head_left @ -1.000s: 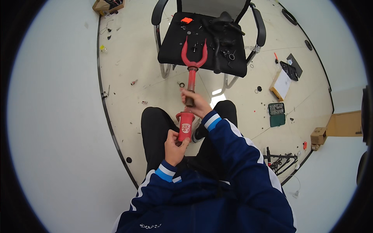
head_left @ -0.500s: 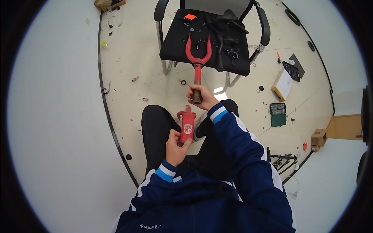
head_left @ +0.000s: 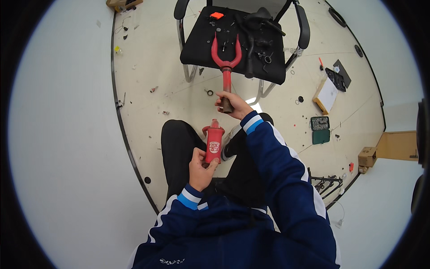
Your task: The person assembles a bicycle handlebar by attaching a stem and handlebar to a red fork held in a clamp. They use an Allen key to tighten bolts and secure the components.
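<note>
My right hand is wrapped round the steerer end of a red bicycle fork. The fork's two prongs point away from me and reach over the front of the black chair seat. Nearer, between my knees, my left hand grips a red bicycle head tube with a pale badge, thumb at its lower end. Its flared far end lies apart from the fork's brown steerer end, with a gap between them. Whatever joins the head tube below is mostly hidden.
On the seat lie a black saddle, an orange piece, a black bar and several small parts. A green case, a white-topped box and a tool case rest on the floor at right. Walls flank both sides.
Both hands have shifted slightly away from me with the fork and head tube. The head tube has turned a little, so its flared end and badge face differently.
</note>
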Available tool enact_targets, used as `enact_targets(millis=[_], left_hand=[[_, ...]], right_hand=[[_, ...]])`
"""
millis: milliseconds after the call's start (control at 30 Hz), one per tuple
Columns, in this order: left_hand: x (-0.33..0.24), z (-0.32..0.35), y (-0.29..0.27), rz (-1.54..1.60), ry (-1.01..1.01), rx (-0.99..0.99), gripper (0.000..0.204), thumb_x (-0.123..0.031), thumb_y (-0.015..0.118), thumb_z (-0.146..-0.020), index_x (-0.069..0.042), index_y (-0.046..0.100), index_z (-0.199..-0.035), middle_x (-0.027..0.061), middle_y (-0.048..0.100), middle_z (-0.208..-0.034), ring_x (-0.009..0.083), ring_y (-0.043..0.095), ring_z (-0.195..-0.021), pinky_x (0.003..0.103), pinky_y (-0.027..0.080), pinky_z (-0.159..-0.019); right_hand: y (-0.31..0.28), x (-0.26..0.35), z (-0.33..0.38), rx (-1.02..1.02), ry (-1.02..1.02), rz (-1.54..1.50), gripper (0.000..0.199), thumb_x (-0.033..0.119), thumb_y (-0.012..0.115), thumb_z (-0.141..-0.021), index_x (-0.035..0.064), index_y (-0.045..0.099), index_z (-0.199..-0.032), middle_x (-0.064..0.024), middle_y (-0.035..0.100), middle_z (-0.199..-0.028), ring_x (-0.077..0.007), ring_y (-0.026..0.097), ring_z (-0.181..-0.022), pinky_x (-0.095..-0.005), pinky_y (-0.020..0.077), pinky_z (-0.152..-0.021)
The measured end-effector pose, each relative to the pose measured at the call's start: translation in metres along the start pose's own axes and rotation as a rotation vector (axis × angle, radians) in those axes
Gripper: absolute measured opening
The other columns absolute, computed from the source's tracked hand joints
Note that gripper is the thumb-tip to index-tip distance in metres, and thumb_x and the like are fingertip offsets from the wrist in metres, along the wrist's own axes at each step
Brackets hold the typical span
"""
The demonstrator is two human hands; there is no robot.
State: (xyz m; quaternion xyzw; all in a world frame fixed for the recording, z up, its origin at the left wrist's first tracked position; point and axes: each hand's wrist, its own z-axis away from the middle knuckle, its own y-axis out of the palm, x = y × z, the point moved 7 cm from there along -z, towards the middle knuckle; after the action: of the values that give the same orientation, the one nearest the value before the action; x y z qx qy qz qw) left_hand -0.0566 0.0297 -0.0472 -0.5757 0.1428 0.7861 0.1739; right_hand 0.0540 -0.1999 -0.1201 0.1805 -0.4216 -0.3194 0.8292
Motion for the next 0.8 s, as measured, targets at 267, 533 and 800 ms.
enact_targets(millis=[267, 533, 800], left_hand=[[0.001, -0.002, 0.001, 0.002, -0.004, -0.005, 0.032, -0.005, 0.074, -0.087, -0.002, 0.043, -0.096, 0.0107, 0.065, -0.084, 0.0108, 0.065, -0.074, 0.025, 0.052, -0.064], [-0.003, -0.014, 0.003, 0.006, 0.03, -0.042, 0.034, -0.008, 0.076, -0.086, -0.001, 0.043, -0.095, 0.0106, 0.065, -0.083, 0.011, 0.065, -0.074, 0.025, 0.052, -0.064], [-0.008, -0.02, 0.006, 0.03, 0.015, -0.078, 0.034, -0.01, 0.075, -0.088, -0.001, 0.043, -0.093, 0.0105, 0.065, -0.081, 0.0112, 0.065, -0.071, 0.025, 0.052, -0.062]], right_hand=[[0.022, 0.009, 0.023, 0.085, 0.019, 0.068, 0.04, 0.047, 0.054, -0.099, 0.009, 0.063, -0.104, -0.005, 0.068, -0.089, -0.0199, 0.065, -0.086, -0.037, 0.0491, -0.082], [0.034, 0.004, 0.029, 0.037, -0.038, 0.265, 0.04, 0.046, 0.049, -0.101, 0.0087, 0.063, -0.106, -0.0055, 0.068, -0.097, -0.0197, 0.066, -0.093, -0.0389, 0.0488, -0.09], [0.04, 0.002, 0.045, 0.069, -0.054, 0.254, 0.041, 0.046, 0.052, -0.098, 0.0071, 0.066, -0.104, -0.0059, 0.069, -0.099, -0.0189, 0.065, -0.098, -0.0392, 0.0489, -0.091]])
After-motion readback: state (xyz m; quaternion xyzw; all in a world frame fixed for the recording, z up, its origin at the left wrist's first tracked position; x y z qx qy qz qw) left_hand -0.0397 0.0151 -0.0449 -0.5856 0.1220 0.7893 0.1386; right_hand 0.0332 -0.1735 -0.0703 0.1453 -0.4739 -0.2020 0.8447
